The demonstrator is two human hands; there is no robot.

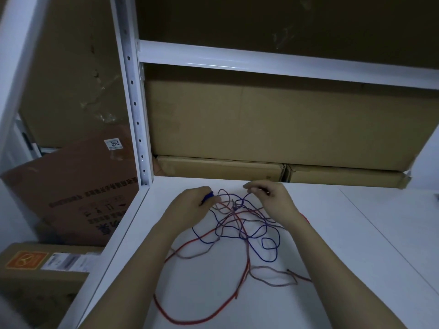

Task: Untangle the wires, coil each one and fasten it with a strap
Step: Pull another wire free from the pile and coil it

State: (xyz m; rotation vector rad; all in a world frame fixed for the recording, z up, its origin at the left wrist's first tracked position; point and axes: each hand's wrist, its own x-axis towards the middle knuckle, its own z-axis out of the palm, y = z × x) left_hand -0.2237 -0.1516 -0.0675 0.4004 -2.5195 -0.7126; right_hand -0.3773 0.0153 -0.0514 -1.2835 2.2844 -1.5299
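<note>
White surface [237, 305] under shelving. Red wire [190, 320], blue wire [270, 248], grey wire [273, 282] tangled, none coiled. Left hand [192, 205], right hand [273, 198] each pinching strands; strap not visible.

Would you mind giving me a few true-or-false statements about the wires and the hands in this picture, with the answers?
1. The wires lie in a neat coil fastened with a strap. False: they lie loose and tangled on the white shelf.
2. The left hand holds something blue at its fingers. True.
3. The right hand rests flat on the shelf, away from the wires. False: its fingers pinch a wire at the top of the tangle.
4. A red wire loops toward the near edge of the shelf. True.
5. Cardboard boxes stand behind the tangle. True.
6. Only blue wires are in the tangle. False: red and greyish ones are there too.
</note>
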